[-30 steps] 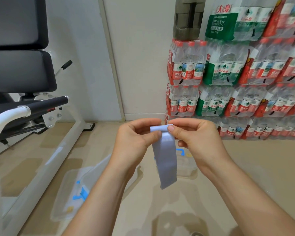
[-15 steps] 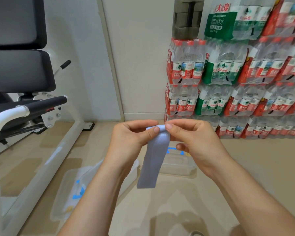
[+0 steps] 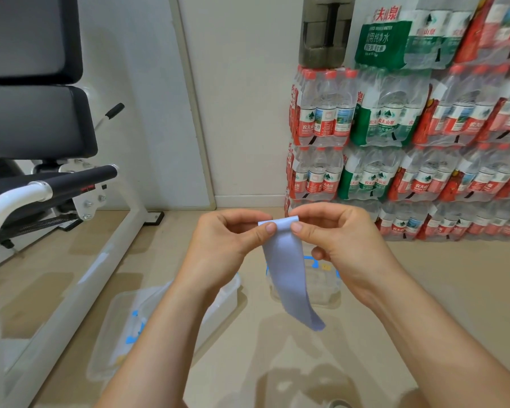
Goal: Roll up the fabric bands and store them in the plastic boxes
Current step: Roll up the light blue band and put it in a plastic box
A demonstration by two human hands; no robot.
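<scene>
Nearer clear box (image 3: 112,334), farther clear box (image 3: 321,287) behind fabric band (image 3: 286,275), contents indistinct.

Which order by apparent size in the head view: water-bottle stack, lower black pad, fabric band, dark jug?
1. water-bottle stack
2. lower black pad
3. fabric band and dark jug look alike. The band is nearer the camera and the jug is cut off at the top, so they are unranked.

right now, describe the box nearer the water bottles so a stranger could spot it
Start at the water bottle packs on the right; on the floor before their left end sits a clear plastic box. Unlike the other box by the white machine frame, it is half hidden behind the hanging fabric band.
</scene>
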